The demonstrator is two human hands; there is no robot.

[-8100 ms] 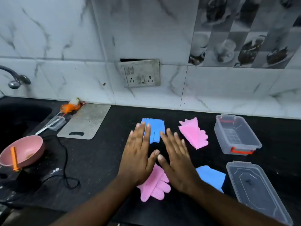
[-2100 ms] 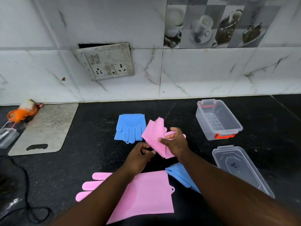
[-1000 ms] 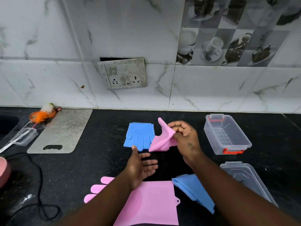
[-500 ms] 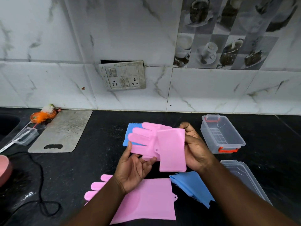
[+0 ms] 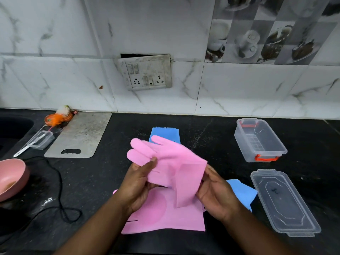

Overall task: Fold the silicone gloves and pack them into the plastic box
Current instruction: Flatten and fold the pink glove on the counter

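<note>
Both my hands hold a pink silicone glove (image 5: pixel 173 159) above the black counter. My left hand (image 5: pixel 138 183) pinches it near the fingers, and my right hand (image 5: pixel 215 194) grips the cuff, which hangs folded down. A second pink glove (image 5: pixel 165 216) lies flat on the counter under my hands. One blue glove (image 5: pixel 165 132) lies behind the held glove, partly hidden. Another blue glove (image 5: pixel 242 192) lies to the right, mostly behind my right hand. The clear plastic box (image 5: pixel 259 140) with orange handles stands open at the right, with nothing in it. Its lid (image 5: pixel 281 201) lies in front of it.
A grey cutting board (image 5: pixel 81 135) lies at the back left, with a small clear container (image 5: pixel 40 139) and an orange scrubber (image 5: pixel 57 118) beside it. A pink bowl (image 5: pixel 11 177) sits at the left edge near a black cord (image 5: pixel 58 188). A sink (image 5: pixel 12 129) is far left.
The pink glove was picked up by my right hand a second ago; now both hands hold it lower and closer to me, with the cuff folded down. The view has tilted slightly.
</note>
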